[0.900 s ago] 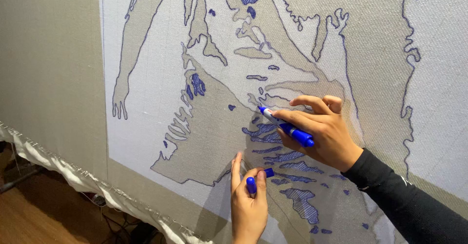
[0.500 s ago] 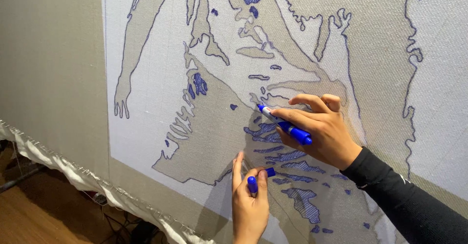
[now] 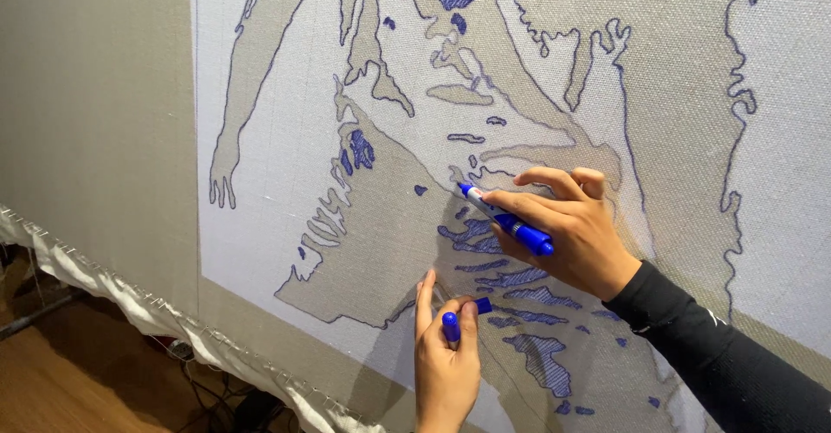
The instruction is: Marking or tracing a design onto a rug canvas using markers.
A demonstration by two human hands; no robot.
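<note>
Coarse woven cloth (image 3: pixel 286 191); glossy plastic marker (image 3: pixel 506 221).

Stretched woven cloth (image 3: pixel 112 121), beige, standing upright and carrying a pale projected picture (image 3: pixel 286 147) outlined in blue, with several patches (image 3: pixel 537 359) filled in blue. Frayed lower hem (image 3: pixel 173 329) hanging loose. Wooden floor (image 3: pixel 69 381) lying below, bearing dark cables (image 3: pixel 216 394).

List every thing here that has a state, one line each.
Blue marker: uncapped, tip on the cloth, held by right hand.
Marker cap: off the marker, pinched in left hand.
Stretched cloth: upright, taut, partly traced in blue.
Frayed cloth edge: hanging loose.
</note>
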